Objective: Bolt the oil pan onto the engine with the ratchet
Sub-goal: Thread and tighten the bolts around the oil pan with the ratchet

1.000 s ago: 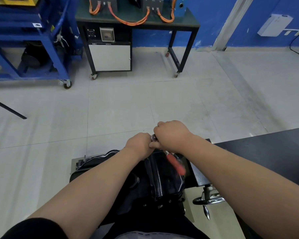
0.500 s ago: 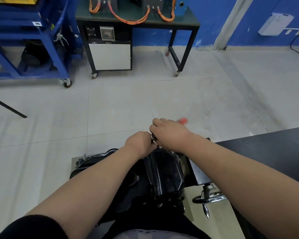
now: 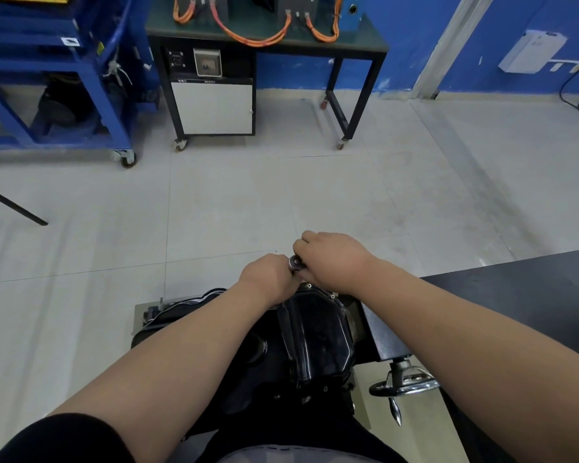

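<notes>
Pale tiled floor [image 3: 214, 212], scuffed grey toward the right. Blue wall [image 3: 415, 35] at the back.

Blue steel rack [image 3: 91, 71] on castors, far left. Beside it a wheeled bench [image 3: 365, 50] with a dark green top; orange cables [image 3: 258, 36] loop across it.

Black surface [image 3: 532, 295] on the right, near the person.

Engine [image 3: 264, 379] sits low in front of the person, between both forearms, just beside the black surface's left edge. The oil pan [image 3: 318, 335], glossy black, is seated on top of the engine, facing up.

Chrome handwheel [image 3: 403, 385] hangs under the black surface's near corner, right of the pan.

Both hands meet over the pan's far rim.
- Left hand [image 3: 268, 275]: fingers curled in round the tool just below its head, knuckles toward the floor.
- Right hand [image 3: 331, 259]: fingers closed in a fist over the ratchet handle. The handle itself is hidden under the hand.

Ratchet [image 3: 295, 262]: only the round metal head shows, wedged between the two hands, above the far edge of the pan.

Small bolt heads [image 3: 309, 286] dot the pan's far rim below the right hand.
</notes>
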Motion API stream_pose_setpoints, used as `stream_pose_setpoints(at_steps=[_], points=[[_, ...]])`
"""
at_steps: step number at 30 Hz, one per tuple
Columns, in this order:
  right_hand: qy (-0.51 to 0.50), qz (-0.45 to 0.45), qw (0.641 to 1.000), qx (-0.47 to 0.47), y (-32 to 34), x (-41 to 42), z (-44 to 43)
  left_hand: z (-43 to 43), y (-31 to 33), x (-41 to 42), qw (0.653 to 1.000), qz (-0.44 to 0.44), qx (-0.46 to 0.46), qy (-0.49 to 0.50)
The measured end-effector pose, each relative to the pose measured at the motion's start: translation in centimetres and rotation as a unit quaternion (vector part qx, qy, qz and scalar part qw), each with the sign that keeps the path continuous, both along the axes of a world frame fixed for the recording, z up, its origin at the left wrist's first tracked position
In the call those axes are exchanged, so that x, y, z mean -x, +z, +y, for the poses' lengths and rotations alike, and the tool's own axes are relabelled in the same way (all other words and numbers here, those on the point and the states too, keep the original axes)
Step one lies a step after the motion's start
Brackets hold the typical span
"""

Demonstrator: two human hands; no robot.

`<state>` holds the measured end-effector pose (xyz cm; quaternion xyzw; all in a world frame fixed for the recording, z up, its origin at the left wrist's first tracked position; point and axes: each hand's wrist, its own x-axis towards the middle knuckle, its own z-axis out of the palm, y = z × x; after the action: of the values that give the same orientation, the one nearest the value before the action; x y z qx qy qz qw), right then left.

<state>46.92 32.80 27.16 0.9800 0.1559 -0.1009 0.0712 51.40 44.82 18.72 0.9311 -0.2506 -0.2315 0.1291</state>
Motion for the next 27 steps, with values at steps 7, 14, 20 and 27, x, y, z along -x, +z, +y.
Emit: stream_pose_setpoints(at_steps=[7,14,20,27], points=[[0.003,-0.006,1.000,0.004,0.0,-0.4,0.6,-0.3,0.1,-0.9,0.998,0.048,-0.028,-0.007],[0.059,-0.020,0.997,0.052,0.4,-0.6,0.6,-0.3,-0.6,-0.1,1.000,0.002,-0.017,0.006],[0.074,-0.012,0.995,0.070,0.5,-1.0,1.0,-0.2,-0.8,-0.1,0.998,0.060,-0.012,0.035],[0.016,-0.008,0.997,0.074,0.5,-0.4,1.1,-0.2,-1.0,0.3,0.991,0.111,-0.015,0.076]])
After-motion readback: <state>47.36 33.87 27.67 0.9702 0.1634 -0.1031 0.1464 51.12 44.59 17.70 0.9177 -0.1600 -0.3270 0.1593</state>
